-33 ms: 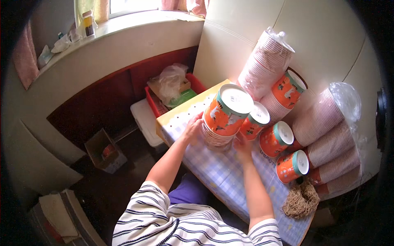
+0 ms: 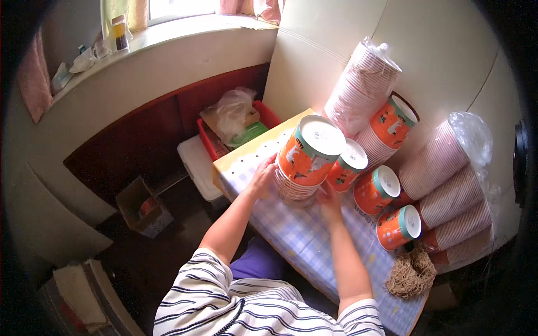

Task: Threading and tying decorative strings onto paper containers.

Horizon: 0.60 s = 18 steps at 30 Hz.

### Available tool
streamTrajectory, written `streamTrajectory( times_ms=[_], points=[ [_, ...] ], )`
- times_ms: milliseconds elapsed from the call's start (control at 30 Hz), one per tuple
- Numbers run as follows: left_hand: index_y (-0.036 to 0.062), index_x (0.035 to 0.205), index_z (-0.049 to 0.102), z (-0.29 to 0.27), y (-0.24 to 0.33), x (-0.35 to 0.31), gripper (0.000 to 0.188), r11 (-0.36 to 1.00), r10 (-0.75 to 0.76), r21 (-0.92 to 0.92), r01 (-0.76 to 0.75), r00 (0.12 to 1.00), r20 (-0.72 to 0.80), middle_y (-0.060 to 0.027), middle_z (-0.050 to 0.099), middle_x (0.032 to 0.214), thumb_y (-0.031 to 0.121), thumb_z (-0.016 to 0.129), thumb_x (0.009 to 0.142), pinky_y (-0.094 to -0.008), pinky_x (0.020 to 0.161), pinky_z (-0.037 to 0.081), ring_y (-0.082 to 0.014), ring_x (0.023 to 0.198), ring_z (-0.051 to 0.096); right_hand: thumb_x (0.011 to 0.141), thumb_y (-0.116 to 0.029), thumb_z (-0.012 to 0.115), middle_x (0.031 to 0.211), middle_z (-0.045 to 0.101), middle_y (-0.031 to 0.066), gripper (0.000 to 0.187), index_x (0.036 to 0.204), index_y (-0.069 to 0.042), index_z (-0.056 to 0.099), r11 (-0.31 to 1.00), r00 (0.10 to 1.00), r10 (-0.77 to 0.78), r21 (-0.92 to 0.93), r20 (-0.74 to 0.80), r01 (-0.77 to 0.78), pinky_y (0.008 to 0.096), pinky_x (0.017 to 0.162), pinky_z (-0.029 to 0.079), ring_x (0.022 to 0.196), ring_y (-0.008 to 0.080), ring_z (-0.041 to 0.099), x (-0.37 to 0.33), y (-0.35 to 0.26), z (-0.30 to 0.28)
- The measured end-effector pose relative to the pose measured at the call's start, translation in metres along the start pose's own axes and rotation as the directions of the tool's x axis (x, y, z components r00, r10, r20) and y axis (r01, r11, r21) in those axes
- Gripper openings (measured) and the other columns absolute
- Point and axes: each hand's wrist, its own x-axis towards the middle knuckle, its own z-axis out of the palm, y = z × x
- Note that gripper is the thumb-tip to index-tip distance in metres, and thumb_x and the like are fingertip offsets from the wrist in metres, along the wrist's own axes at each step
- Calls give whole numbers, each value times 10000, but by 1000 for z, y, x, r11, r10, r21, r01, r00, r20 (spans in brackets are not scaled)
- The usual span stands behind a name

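Note:
A stack of orange paper tubs, upside down with a teal band and a white base on top, stands in front of me at the table's left part. My left hand is curled against its left side. Low on the right side, my right hand grips the stack near its lower rims; some fingertips are hidden behind it. Just right of the stack, a row of matching upside-down tubs runs toward me: one tub close beside it, another tub, and the nearest tub.
Plastic-wrapped tub stacks line the wall, with another orange tub stack between them. Tangled brown twine lies on the checked tablecloth. A red crate and a white lidded box stand beyond the table; a cardboard box sits on the floor.

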Motion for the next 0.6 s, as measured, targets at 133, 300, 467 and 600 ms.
streamTrajectory(
  times_ms=[133, 300, 467, 600],
  points=[
    [-7, 1372, 345, 6, -8, -24, 549, 996, -27, -86, 25, 999, -32, -122, 435, 1348, 144, 512, 872, -319, 1033, 321, -198, 1213, 435, 910, -255, 536, 1317, 466, -25, 510, 1375, -145, 357, 945, 985, 170, 277, 30, -172, 309, 839, 439, 1140, 127, 465, -14, -26, 6],
    [79, 1380, 372, 26, 9, -57, 571, 950, -48, 305, 67, 996, -70, -134, 470, 1297, 252, 575, 875, -348, 967, 381, -211, 1169, 456, 918, -312, 525, 1326, 454, -24, 527, 1386, -160, 339, 895, 974, 227, 388, 27, -219, 347, 868, 427, 1172, 141, 445, -13, -26, -12],
    [73, 1326, 446, 31, 15, -69, 508, 848, 97, 526, -62, 995, -38, -106, 532, 1164, 281, 589, 885, -331, 919, 419, -199, 1093, 518, 936, -285, 500, 1313, 464, -23, 477, 1375, -162, 358, 891, 984, 175, 419, 34, -173, 352, 878, 424, 1159, 143, 455, -6, -6, -16],
    [48, 1248, 508, 27, 13, -74, 412, 884, 61, 468, -7, 993, -100, -95, 578, 1090, 193, 608, 876, -295, 799, 493, -186, 927, 613, 951, -269, 472, 1310, 471, -14, 444, 1368, -155, 374, 913, 983, 184, 371, -3, -170, 357, 883, 422, 1149, 150, 468, -9, -4, -9]
  ],
)
